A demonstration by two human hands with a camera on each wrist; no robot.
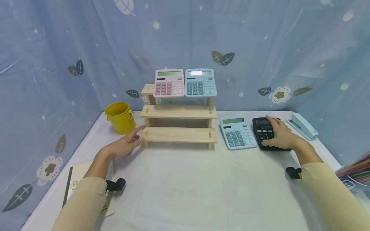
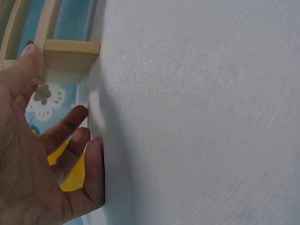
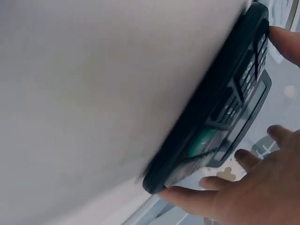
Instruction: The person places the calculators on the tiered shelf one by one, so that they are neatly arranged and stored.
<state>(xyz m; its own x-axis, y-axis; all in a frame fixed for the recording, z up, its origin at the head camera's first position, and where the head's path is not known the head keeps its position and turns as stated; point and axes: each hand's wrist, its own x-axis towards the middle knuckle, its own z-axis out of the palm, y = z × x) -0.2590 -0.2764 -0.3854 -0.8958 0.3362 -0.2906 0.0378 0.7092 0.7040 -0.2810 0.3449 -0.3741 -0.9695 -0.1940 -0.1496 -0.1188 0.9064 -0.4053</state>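
blue cloth [image 1: 245,35] behind, our relaxed left hand [image 1: 125,146] touches the rack [image 1: 179,134]; our right hand [image 1: 279,135] grips the black calculator [image 1: 263,132], green key [image 3: 200,143] wrist-view only.

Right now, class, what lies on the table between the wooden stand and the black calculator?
The head view shows one light-blue calculator lying between the wooden stand and the black calculator.

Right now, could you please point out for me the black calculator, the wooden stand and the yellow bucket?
Black calculator [image 1: 264,132], head view: on its keypad.
Wooden stand [image 1: 179,134], head view: on its lowest shelf.
Yellow bucket [image 1: 122,123], head view: on its outer wall.
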